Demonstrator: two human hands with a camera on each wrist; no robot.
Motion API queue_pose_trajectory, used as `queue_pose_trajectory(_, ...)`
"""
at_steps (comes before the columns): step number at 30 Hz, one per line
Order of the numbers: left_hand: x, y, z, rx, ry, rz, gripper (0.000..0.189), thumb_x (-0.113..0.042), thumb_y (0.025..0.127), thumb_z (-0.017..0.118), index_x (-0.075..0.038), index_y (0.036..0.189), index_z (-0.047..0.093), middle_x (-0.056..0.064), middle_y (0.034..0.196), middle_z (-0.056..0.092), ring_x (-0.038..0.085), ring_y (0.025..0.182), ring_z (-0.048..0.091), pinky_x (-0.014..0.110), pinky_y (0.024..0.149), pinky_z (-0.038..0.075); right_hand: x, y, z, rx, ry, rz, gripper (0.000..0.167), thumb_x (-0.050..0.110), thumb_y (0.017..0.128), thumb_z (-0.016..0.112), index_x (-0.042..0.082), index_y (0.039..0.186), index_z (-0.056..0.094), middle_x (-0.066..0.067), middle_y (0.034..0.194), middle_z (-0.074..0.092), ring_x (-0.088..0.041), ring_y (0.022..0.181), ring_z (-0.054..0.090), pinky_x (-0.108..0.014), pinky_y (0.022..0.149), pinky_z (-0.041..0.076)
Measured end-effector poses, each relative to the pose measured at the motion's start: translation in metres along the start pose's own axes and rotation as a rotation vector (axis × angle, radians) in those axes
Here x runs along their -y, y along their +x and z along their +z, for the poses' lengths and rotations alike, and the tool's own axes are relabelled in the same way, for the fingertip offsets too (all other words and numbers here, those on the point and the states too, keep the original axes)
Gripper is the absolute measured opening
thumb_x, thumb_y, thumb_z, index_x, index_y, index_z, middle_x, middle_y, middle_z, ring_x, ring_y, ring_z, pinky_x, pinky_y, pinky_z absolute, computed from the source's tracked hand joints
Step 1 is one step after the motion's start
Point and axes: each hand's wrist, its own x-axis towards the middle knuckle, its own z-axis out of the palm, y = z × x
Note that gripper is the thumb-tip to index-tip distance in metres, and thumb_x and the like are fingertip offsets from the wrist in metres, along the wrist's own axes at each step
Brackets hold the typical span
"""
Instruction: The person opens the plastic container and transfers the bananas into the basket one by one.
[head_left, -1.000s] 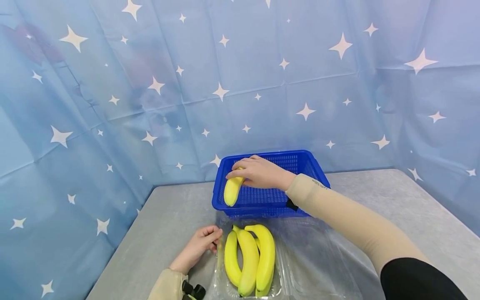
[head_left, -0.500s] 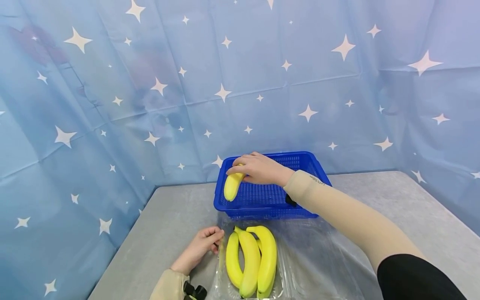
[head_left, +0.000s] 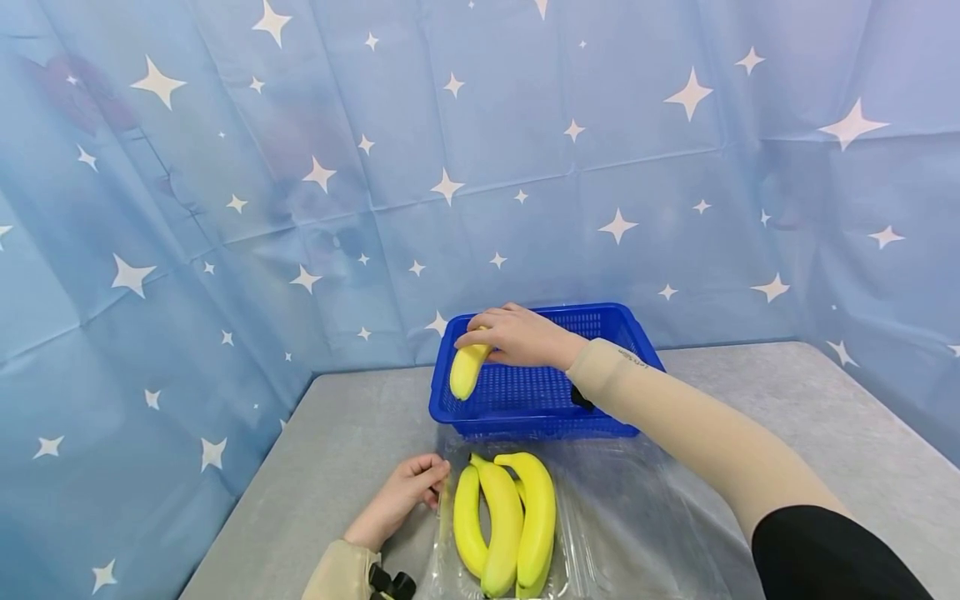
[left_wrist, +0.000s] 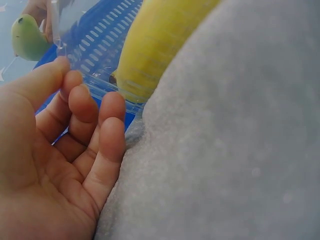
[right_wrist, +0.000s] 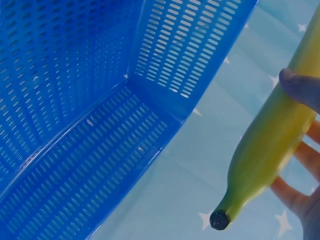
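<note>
My right hand [head_left: 517, 335] grips a yellow banana [head_left: 467, 372] above the left end of a blue plastic basket [head_left: 532, 423]. In the right wrist view the banana [right_wrist: 270, 145] lies between thumb and fingers, its dark-tipped stem end pointing down, clear of the basket wall. At the near side, my left hand [head_left: 405, 492] pinches the left rim of a clear plastic clamshell box [head_left: 570, 550] between thumb and forefinger, as the left wrist view shows. Several bananas [head_left: 501, 525] lie side by side and overlapping in the box's left half.
The box's unfolded clear lid [head_left: 645, 517] lies flat to the right, under the right forearm. A grey tabletop [head_left: 360, 408] carries everything. Behind it hangs a blue curtain [head_left: 525, 225] with white stars.
The right hand and its banana have risen slightly over the basket. The left hand keeps its pinch on the box, and the bananas in the box lie as before.
</note>
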Motion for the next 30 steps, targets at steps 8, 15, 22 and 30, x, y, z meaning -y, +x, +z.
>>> queue_pose_trajectory(8,-0.001,-0.001,0.001,0.002,0.0,-0.015,0.02,-0.023,0.098,0.059,-0.009,0.084,0.06,-0.001,0.073,0.056,0.01,0.059,0.052,0.023,0.055,0.049,-0.002,0.001,0.002,-0.001,0.011,-0.001,0.048,0.022,0.084,0.078,0.026,0.129,0.061,-0.004,0.124,0.06,-0.024,0.116,0.055,-0.048,0.093,0.046)
queue_pose_trajectory(15,-0.003,-0.001,0.001,-0.002,0.004,-0.004,0.02,-0.022,0.098,0.058,-0.008,0.084,0.06,-0.001,0.072,0.056,0.01,0.059,0.053,0.023,0.054,0.049,-0.007,0.002,0.007,0.027,0.024,0.03,0.047,0.021,0.085,0.076,0.026,0.129,0.061,-0.003,0.123,0.06,-0.023,0.116,0.054,-0.05,0.095,0.044)
queue_pose_trajectory(22,-0.002,-0.001,0.0,0.003,0.009,-0.003,0.019,-0.022,0.099,0.058,-0.009,0.085,0.061,-0.001,0.072,0.057,0.011,0.059,0.053,0.023,0.055,0.049,-0.012,0.005,0.01,0.043,0.04,0.069,0.046,0.019,0.086,0.076,0.023,0.13,0.061,-0.004,0.125,0.06,-0.025,0.118,0.054,-0.052,0.097,0.043)
queue_pose_trajectory(30,-0.003,-0.001,0.001,0.003,0.003,-0.01,0.02,-0.022,0.099,0.058,-0.008,0.085,0.061,-0.001,0.072,0.058,0.01,0.059,0.053,0.023,0.055,0.049,-0.02,0.01,0.016,0.053,0.052,0.097,0.045,0.019,0.087,0.075,0.023,0.13,0.061,-0.005,0.127,0.06,-0.026,0.12,0.053,-0.053,0.098,0.042)
